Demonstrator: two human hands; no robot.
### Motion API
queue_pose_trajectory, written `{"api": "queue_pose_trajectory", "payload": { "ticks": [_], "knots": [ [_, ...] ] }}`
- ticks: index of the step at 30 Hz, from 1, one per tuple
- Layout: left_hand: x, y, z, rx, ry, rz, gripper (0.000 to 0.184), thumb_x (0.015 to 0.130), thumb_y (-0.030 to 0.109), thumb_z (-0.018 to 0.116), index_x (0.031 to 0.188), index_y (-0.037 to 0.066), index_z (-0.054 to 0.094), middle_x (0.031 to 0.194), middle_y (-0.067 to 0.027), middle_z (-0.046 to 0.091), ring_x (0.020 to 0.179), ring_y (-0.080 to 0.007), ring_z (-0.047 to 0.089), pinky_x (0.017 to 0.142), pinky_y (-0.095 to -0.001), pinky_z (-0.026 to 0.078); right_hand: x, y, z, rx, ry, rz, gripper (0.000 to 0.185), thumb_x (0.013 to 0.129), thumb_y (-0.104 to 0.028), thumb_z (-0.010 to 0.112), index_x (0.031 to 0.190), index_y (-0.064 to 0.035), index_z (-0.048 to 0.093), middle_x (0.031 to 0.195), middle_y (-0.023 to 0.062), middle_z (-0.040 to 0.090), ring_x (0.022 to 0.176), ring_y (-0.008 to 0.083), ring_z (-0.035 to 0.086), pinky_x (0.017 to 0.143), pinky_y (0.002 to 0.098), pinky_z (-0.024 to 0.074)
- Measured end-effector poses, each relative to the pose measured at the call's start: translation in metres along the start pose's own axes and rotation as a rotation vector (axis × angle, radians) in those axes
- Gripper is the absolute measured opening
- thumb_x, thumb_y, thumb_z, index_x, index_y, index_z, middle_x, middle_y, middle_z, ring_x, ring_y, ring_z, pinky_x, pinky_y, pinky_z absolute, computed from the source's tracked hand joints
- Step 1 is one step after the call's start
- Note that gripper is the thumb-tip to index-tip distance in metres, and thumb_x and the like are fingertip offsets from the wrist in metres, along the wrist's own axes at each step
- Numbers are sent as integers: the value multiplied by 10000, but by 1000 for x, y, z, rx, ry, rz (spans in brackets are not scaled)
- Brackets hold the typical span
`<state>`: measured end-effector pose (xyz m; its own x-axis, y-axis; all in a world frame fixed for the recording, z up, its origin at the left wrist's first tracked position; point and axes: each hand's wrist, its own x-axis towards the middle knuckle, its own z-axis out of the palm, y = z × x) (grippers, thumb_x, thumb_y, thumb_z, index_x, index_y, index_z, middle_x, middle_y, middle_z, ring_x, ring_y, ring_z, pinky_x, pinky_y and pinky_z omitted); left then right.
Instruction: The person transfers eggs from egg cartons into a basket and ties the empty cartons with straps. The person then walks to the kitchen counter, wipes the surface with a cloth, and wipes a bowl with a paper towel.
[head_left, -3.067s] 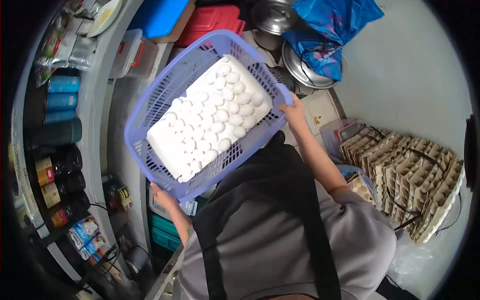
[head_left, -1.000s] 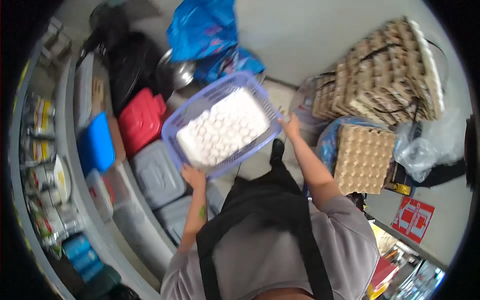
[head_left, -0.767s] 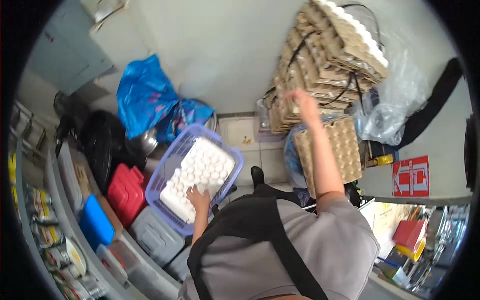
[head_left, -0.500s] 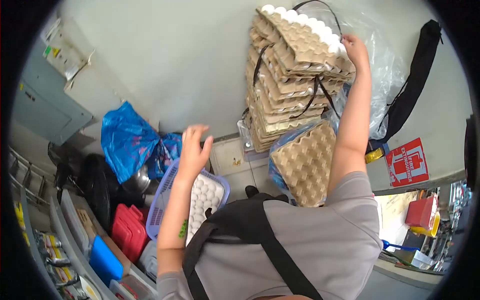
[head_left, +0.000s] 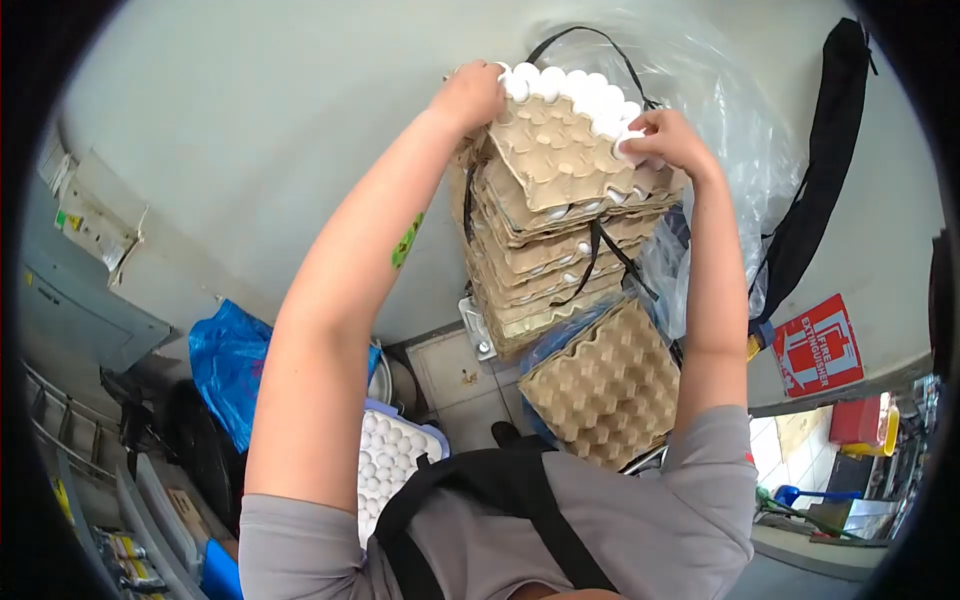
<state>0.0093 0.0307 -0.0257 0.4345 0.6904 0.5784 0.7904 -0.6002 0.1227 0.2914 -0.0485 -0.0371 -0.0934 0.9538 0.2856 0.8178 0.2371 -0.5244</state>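
Observation:
A tall stack of cardboard egg trays (head_left: 545,150) leans by the wall, its top tray partly filled with white eggs (head_left: 575,88) along the far side. At that tray's left corner is my left hand (head_left: 472,97), its fingers closed round an egg (head_left: 504,72) that they partly cover. On the right side of the same tray, my right hand (head_left: 670,143) pinches another egg (head_left: 626,146) between thumb and fingers. Black straps (head_left: 598,250) hang around the stack. Below my left arm, a purple basket (head_left: 432,434) holds many more white eggs (head_left: 388,455).
Empty-looking cardboard trays (head_left: 605,385) stand in front of the stack. Clear plastic sheeting (head_left: 735,130) and a long black bag (head_left: 825,150) are on the right. A blue bag (head_left: 225,360) and a black pan (head_left: 200,430) lie at left, with a metal pot (head_left: 395,385) beside the basket.
My left hand has moved up from above the basket to the left corner of the top tray. My right hand has shifted along the eggs and now grips one. The view has shifted.

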Motion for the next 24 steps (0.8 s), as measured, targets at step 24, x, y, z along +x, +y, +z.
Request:
{"api": "queue_pose_trajectory", "payload": {
  "ticks": [24],
  "knots": [
    [53,-6,-5,-1657,197,-943,326,685,181,651,913,-8,515,881,-147,522,817,-251,559,669,-303,543,38,0,1,-67,-160,-189,401,580,-121,696,967,-43,623,953,101,614,800,219,582,705,314,469]
  ]
}}
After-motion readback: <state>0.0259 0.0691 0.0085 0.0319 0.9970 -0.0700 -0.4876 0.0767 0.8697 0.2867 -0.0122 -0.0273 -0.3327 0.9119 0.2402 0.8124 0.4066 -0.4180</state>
